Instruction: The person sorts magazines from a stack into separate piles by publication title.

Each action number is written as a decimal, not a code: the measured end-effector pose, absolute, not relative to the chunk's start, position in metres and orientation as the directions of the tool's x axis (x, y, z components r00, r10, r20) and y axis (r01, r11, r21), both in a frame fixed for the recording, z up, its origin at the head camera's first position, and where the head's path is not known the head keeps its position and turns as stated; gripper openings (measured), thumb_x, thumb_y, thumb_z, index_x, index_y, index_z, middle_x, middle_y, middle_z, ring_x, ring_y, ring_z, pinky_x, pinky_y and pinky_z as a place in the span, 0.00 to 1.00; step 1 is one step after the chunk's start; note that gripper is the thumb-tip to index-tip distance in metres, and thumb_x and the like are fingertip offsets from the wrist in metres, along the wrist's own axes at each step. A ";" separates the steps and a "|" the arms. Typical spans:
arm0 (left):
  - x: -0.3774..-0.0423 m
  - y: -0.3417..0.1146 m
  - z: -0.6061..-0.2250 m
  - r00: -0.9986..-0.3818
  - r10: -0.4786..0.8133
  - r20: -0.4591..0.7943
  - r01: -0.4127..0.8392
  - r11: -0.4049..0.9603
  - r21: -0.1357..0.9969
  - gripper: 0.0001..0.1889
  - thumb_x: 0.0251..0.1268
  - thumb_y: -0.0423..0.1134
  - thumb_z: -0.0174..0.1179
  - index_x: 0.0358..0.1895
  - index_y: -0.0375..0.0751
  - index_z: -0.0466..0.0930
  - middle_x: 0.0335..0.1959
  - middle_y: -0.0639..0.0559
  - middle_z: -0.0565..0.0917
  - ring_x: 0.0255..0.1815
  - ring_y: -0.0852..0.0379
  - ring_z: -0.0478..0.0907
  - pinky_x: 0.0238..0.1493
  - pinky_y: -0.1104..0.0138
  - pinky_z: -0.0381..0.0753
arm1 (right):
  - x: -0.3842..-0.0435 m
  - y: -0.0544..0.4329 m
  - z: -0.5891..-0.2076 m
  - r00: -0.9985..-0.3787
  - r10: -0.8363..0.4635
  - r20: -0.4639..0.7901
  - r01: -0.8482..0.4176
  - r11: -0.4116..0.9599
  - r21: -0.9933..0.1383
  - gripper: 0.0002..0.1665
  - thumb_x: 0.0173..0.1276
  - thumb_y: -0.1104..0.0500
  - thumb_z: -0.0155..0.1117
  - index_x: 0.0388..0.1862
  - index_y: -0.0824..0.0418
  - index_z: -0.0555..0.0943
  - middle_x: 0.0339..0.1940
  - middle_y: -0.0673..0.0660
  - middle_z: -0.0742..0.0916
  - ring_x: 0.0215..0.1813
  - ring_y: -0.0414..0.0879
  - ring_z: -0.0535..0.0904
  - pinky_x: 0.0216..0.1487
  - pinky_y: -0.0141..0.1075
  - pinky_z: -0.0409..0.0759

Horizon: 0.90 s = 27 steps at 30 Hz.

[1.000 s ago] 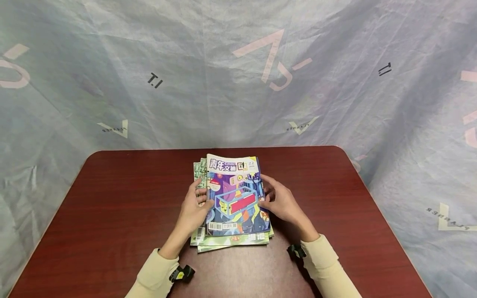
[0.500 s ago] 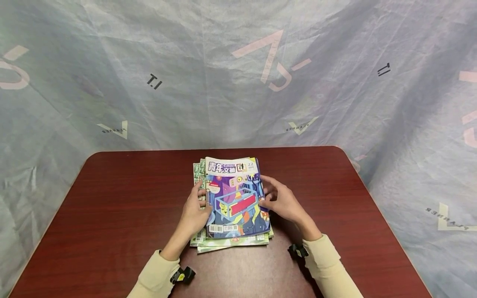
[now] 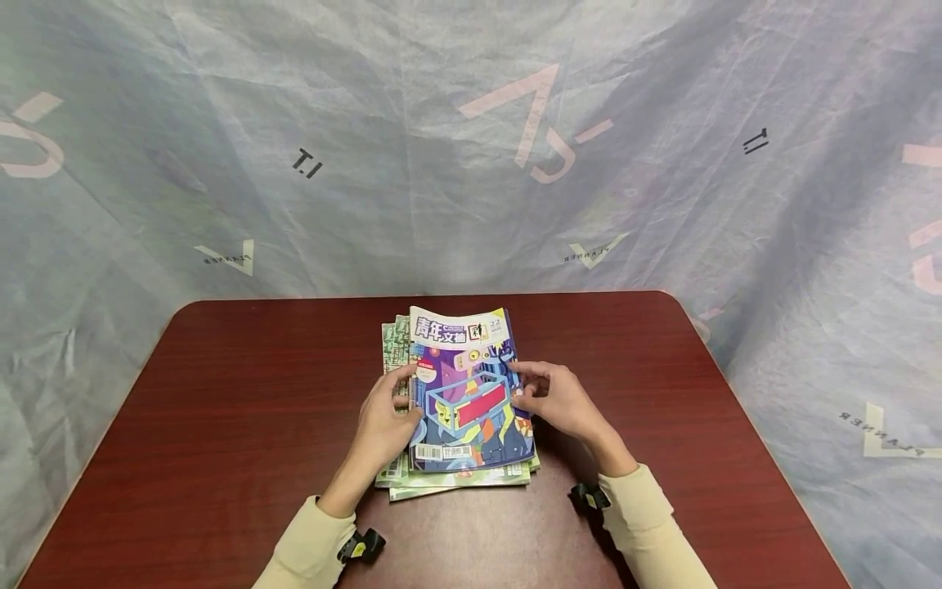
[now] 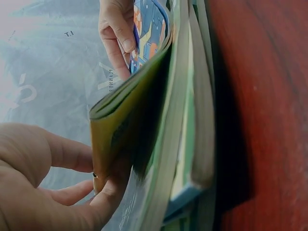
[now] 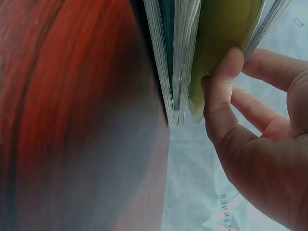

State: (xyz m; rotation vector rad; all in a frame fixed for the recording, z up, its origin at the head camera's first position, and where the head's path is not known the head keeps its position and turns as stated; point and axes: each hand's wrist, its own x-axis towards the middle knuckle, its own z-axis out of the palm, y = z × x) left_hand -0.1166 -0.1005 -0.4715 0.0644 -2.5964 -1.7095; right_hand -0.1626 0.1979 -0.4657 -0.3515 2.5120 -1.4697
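Note:
A magazine [image 3: 471, 409] with a purple and blue illustrated cover lies on top of a pile of magazines, its far edge bowed. My left hand [image 3: 384, 419] pinches its left side, and my right hand [image 3: 567, 402] pinches its right side. In the left wrist view, the left hand [image 4: 53, 180] has a finger under the raised edge, and the yellowish underside [image 4: 111, 144] shows. The right wrist view has the right hand [image 5: 269, 159] likewise gripping the lifted edge. Under it sit green-covered magazines [image 3: 468, 476], slightly fanned out; most of their covers are hidden.
The pile rests near the middle of a dark red wooden table [image 3: 243, 409]. Behind the table hangs a grey printed cloth [image 3: 412, 164], which also runs down both sides. A small black device [image 3: 361, 546] is strapped at the left wrist, another [image 3: 589, 496] at the right.
The top magazine dipped flatter half a second ago and now bows up again at its sides. The index fingers of both hands have shifted along its edges. The pile below stays put.

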 end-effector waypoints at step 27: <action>-0.123 -0.049 -0.460 -0.998 -0.042 0.047 0.037 0.222 0.974 0.37 0.66 0.19 0.66 0.79 0.42 0.77 0.77 0.38 0.75 0.60 0.36 0.87 0.51 0.53 0.92 | -0.170 0.260 -0.437 -0.949 -0.314 -0.029 -0.092 0.365 -0.926 0.32 0.74 0.71 0.74 0.75 0.72 0.80 0.43 0.66 0.83 0.39 0.44 0.83 0.43 0.34 0.87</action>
